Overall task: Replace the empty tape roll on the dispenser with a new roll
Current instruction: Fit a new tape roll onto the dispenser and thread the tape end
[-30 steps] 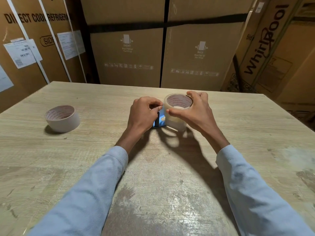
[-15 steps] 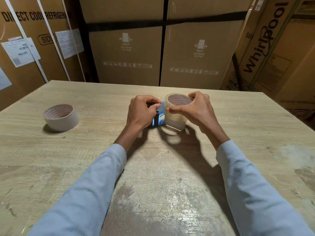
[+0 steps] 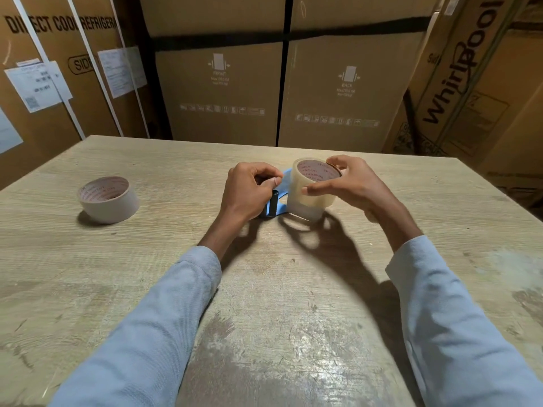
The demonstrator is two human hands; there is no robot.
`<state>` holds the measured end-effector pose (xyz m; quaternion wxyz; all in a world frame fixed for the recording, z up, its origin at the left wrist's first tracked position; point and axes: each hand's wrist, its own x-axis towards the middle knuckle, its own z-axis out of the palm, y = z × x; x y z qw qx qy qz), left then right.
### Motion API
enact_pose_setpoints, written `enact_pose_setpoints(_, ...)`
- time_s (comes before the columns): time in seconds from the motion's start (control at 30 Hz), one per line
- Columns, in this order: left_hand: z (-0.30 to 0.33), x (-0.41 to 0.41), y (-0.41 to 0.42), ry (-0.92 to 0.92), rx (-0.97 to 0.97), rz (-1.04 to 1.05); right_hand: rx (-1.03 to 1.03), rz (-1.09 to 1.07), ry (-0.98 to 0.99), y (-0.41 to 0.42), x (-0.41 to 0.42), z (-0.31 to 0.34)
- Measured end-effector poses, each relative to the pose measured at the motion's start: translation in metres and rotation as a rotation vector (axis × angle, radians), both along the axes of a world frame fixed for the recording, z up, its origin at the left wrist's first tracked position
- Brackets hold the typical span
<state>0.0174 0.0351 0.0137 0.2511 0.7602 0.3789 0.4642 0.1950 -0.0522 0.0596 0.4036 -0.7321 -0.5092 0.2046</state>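
A blue tape dispenser (image 3: 282, 191) with a black roller (image 3: 272, 203) stands in the middle of the wooden table (image 3: 264, 289). My left hand (image 3: 248, 190) is closed around its left side, hiding most of it. My right hand (image 3: 349, 186) grips a clear tape roll (image 3: 312, 190) with red lettering on its core; thumb in front, fingers over the far rim. The roll sits just right of the dispenser, slightly tilted, its lower edge near the table. A second roll (image 3: 107, 199), beige and thin-walled, lies flat at the left, apart from both hands.
Tall cardboard appliance boxes (image 3: 279, 83) stand close behind the table's far edge and along both sides. The table's near part carries only scuffs and my two light-blue sleeves (image 3: 152, 333).
My right hand has shifted the clear roll a little to the right, away from the dispenser, so the black roller now shows. My left hand stays on the dispenser.
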Motion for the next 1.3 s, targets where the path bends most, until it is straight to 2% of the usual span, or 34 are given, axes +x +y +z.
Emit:
enact_pose_setpoints(0.1, -0.001, 0.0, -0.001, 0.0, 0.007, -0.01, -0.058, 0.078, 0.057, 0.002, 0.007, 0.005)
enact_pose_setpoints(0.3, -0.004, -0.001, 0.001, 0.007, -0.018, 0.0, -0.121, 0.184, -0.008, 0.017, 0.006, 0.015)
enact_pose_setpoints(0.73, -0.003, 0.0, 0.001, -0.02, -0.054, -0.008, -0.241, 0.117, 0.039, 0.009, 0.004, 0.013)
enact_pose_setpoints(0.9, -0.002, 0.001, 0.002, -0.019, -0.095, 0.004, -0.219, 0.097, 0.042, 0.005, 0.003, 0.006)
enact_pose_setpoints(1.17, 0.002, 0.0, 0.005, -0.095, -0.23, -0.005, -0.227, 0.002, -0.141, 0.013, -0.001, 0.006)
enact_pose_setpoints(1.3, 0.003, 0.002, 0.004, -0.093, -0.22, 0.019, -0.284, 0.023, -0.227, 0.015, 0.001, 0.011)
